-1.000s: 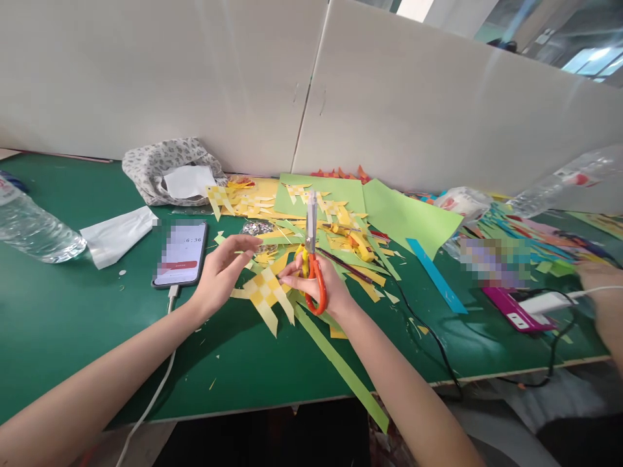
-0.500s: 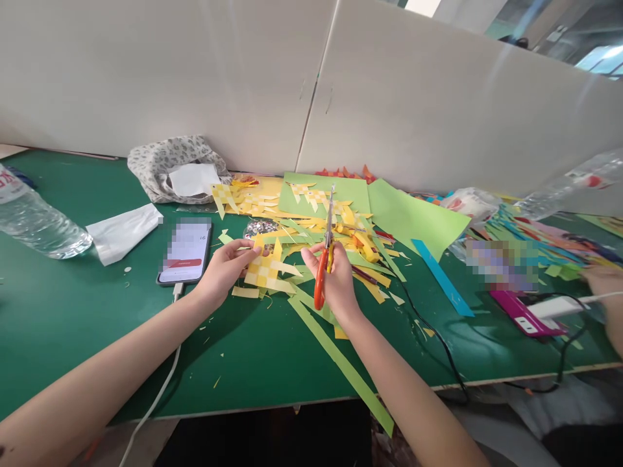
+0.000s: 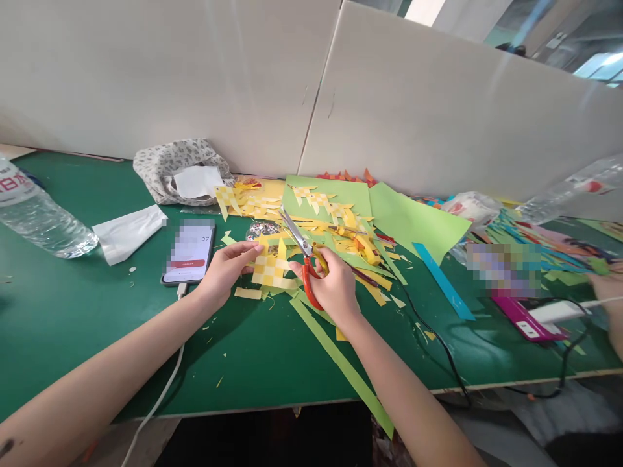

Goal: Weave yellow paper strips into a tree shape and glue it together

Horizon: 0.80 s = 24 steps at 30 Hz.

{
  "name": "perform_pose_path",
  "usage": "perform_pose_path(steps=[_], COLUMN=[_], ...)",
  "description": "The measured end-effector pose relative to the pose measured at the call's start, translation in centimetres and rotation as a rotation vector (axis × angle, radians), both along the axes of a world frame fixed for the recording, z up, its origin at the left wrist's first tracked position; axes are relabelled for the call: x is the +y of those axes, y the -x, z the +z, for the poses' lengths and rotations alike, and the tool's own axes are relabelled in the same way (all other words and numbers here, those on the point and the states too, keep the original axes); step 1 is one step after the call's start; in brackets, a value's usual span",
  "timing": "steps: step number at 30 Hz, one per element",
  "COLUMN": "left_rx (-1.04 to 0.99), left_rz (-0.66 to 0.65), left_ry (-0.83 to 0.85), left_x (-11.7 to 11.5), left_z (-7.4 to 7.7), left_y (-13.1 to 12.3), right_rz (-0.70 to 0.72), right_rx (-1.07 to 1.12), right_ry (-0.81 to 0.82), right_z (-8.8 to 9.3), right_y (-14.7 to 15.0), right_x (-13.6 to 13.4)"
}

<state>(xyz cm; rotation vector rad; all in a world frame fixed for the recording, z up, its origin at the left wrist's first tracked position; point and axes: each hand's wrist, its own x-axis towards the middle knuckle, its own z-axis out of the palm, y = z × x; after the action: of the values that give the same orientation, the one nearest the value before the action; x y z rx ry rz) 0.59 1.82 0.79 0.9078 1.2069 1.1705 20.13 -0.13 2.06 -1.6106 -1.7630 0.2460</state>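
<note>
Scissors [image 3: 306, 248] (1 pr) swung up-L, mid-frame; R hand [image 3: 335, 280], from lower R, grips 'em; L hand [image 3: 224, 269] pinches 1 checkered paper [image 3: 268, 270].

L hand [image 3: 228, 267]: some fingertips hidden by woven yellow paper [image 3: 267, 271]. R hand [image 3: 339, 283]: fingers part hidden, can't tell which sit in scissors [image 3: 307, 250] loops. Phone [image 3: 197, 241] scrn part pixelated, txt mostly unreadable. L btl [image 3: 48, 217] cut by L edge, R btl [image 3: 564, 193] + co-worker's arm [image 3: 610, 311] by R edge. Shiny bits [image 3: 263, 229] too small to ID.
</note>
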Motion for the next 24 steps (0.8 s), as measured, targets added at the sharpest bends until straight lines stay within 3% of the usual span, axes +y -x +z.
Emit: perform_pose_path(steps=[5, 12, 24], left_rx=[-0.029, -0.077, -0.031], left_rz=[0.027, 0.062, -0.037], left_ry=[-0.011, -0.052, -0.141], left_x=[-0.06, -0.03, -0.69], left_z=[-0.02, -0.17, 0.10], left_y=[0.00, -0.12, -0.46], right_rz=[0.002, 0.064, 0.138], right_rx=[-0.182, -0.237, -0.369], right_ry=[0.003, -0.042, 0.026], right_z=[-0.16, -0.13, -0.80], right_y=[0.13, 0.12, 0.45], right_x=[-0.10, -0.27, -0.15])
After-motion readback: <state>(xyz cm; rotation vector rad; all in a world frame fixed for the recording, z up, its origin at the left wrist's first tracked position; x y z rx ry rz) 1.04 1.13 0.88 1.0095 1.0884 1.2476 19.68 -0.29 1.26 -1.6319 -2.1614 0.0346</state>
